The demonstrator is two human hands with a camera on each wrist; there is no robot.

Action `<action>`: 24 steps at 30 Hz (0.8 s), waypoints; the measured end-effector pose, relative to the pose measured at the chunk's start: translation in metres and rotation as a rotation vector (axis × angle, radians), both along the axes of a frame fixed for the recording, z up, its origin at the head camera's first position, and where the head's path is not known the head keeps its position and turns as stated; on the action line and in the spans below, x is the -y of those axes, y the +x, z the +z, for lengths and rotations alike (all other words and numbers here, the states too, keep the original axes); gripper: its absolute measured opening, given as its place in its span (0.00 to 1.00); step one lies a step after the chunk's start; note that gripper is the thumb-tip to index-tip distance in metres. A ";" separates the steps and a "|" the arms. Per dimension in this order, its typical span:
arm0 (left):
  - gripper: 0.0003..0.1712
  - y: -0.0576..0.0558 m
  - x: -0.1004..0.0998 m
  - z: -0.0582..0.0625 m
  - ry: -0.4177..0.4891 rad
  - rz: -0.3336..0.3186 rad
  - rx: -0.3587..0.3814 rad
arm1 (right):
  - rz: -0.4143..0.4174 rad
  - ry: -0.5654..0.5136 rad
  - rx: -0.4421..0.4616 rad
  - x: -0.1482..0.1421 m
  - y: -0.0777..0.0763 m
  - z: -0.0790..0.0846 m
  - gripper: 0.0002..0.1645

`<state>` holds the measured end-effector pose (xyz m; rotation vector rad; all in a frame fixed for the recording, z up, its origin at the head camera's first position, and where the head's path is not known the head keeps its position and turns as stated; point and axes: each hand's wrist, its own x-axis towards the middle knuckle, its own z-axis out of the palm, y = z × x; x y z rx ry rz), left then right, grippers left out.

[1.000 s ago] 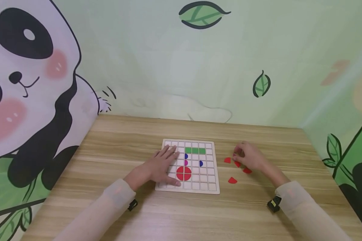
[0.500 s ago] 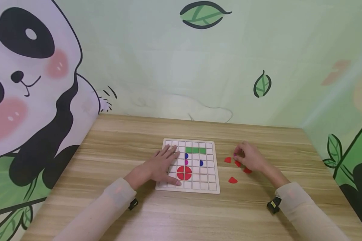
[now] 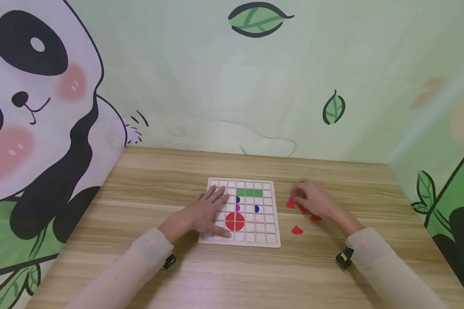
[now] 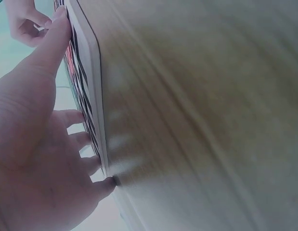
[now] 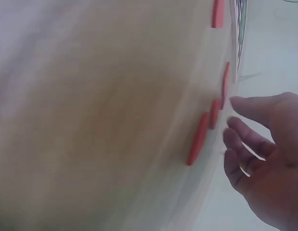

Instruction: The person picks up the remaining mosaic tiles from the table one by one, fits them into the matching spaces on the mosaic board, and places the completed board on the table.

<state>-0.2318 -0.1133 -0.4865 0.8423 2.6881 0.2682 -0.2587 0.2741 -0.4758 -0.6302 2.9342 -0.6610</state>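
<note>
My left hand (image 3: pixel 206 213) lies with spread fingers on the left part of a white grid board (image 3: pixel 269 228). The left wrist view shows its fingers (image 4: pixel 80 139) along the board's edge. On the grid are green squares (image 3: pixel 249 192), two blue half circles (image 3: pixel 257 209), a magenta piece (image 3: pixel 237 207) and a red circle (image 3: pixel 235 221) made of quarters. Right of the board, my right hand (image 3: pixel 314 198) pinches another small magenta piece (image 3: pixel 291 198) between thumb and fingers. Several red quarter-circle pieces (image 3: pixel 297 230) lie on the table beneath and beside this hand.
The wooden table (image 3: pixel 232 274) meets a green wall (image 3: pixel 201 86) at the back, printed with a panda and leaves. A small black device (image 3: pixel 344 257) is strapped at the right wrist, and another (image 3: pixel 170 261) at the left.
My right hand has shifted slightly left toward the board, with the magenta piece now showing at its fingertips above a red piece. The left hand stays on the board.
</note>
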 end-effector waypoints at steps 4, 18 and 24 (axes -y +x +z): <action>0.73 0.002 0.000 0.002 -0.002 -0.001 0.005 | 0.076 0.049 0.020 0.007 -0.004 0.005 0.08; 0.72 0.003 -0.001 0.003 -0.017 -0.012 -0.008 | 0.070 -0.038 0.126 0.000 -0.007 0.003 0.09; 0.72 0.002 0.000 0.002 0.001 -0.009 -0.008 | 0.077 -0.050 0.117 0.000 -0.008 0.003 0.11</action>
